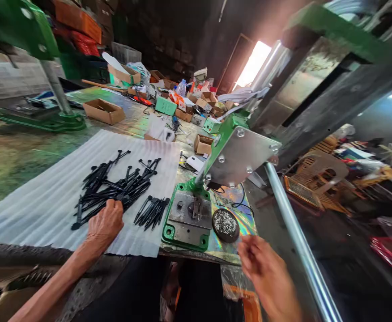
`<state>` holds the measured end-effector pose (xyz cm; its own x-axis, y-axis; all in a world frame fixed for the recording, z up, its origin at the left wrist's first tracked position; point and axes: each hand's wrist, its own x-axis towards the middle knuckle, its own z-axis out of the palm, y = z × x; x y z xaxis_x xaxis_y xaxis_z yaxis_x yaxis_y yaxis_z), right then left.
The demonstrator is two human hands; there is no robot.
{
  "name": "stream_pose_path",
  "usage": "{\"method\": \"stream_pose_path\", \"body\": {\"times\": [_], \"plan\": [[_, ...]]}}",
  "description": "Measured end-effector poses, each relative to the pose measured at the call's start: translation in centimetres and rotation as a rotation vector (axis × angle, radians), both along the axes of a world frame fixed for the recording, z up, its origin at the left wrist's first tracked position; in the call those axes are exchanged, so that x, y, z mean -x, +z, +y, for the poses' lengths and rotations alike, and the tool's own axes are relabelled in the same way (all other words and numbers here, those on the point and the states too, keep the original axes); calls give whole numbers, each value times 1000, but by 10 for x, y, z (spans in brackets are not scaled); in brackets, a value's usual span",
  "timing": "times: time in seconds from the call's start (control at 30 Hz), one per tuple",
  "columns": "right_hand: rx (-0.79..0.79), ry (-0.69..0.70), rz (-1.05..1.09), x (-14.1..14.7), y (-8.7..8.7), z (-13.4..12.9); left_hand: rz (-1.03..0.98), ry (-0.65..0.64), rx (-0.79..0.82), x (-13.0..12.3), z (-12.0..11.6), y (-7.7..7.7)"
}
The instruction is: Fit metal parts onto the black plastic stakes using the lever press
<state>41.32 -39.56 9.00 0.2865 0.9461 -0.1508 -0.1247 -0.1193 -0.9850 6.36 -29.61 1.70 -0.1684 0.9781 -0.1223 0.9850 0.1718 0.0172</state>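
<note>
Workshop interior seen from head height, the view tilted; a bright doorway (253, 65) stands at the far end, and stacked goods line the dark wall; a long workbench (132, 117) runs away from the person, carrying scattered cardboard boxes (104, 112) and small tools; a second green machine base (40, 120) stands at its left; a chrome steel column (300, 241) crosses the right foreground, with a woven plastic chair (317, 179) beyond it; a green bench press (224, 147) occupies the near bench, its steel die plate (189, 219) resting on an iridescent foil mat (246, 223); a round black disc (225, 225) lies on this mat, just beside the die plate; left of the press, a white corrugated sheet (162, 179) bears a loose heap of slender black plastic pieces (115, 192), with a smaller bundle (152, 214) lying apart near its edge; the left hand (105, 223) rests at the heap's lower edge, fingers bent down onto the pieces, though whether they grasp one cannot be told; the right hand (266, 268) hovers near the disc, touching nothing visible, its fingers loosely curled and apparently empty, but motion blur leaves this uncertain.
</note>
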Motion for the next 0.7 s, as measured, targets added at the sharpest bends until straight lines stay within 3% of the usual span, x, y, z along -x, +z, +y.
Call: {"method": "stream_pose_path", "body": {"times": [0.07,0.17,0.23,0.47,0.7], "plan": [[16,-52,-435,-11,-34,20,7,-21,2,0,0,1],[59,-99,-664,-27,-78,41,13,-52,14,0,-2,0],[68,-100,-811,-34,-96,50,10,-69,30,0,-3,-1],[174,43,-1314,-36,-105,65,-21,-25,40,4,-6,-5],[236,206,-1567,-39,-104,73,-5,-2,46,7,-7,-8]]}}
